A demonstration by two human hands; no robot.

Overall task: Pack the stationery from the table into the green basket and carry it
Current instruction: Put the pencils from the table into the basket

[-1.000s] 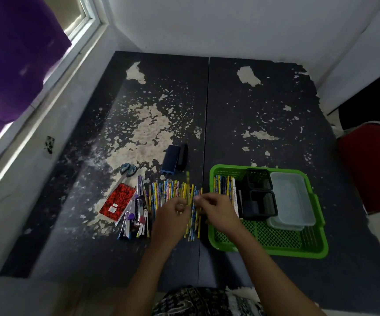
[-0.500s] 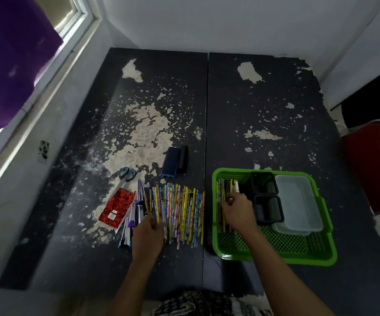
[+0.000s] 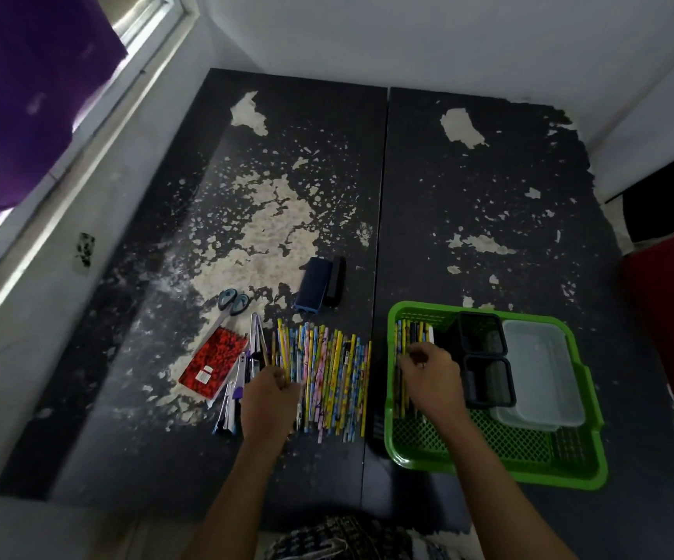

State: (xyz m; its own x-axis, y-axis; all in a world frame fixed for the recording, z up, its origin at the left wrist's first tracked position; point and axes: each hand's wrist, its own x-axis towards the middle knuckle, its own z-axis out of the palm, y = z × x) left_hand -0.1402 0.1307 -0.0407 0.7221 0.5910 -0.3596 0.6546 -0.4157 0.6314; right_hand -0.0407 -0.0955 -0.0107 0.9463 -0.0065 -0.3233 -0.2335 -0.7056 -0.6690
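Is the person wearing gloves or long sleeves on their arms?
No gloves. Both forearms are bare as far as the picture shows, with no sleeves in view. The right hand seems to have a small ring on one finger. The left hand shows nothing worn, no watch or bracelet.

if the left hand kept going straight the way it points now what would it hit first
Probably the row of patterned pencils: the left hand points away from the person with its fingertips already at the row's left end. Farther along lies the dark blue box, though depth is hard to judge.
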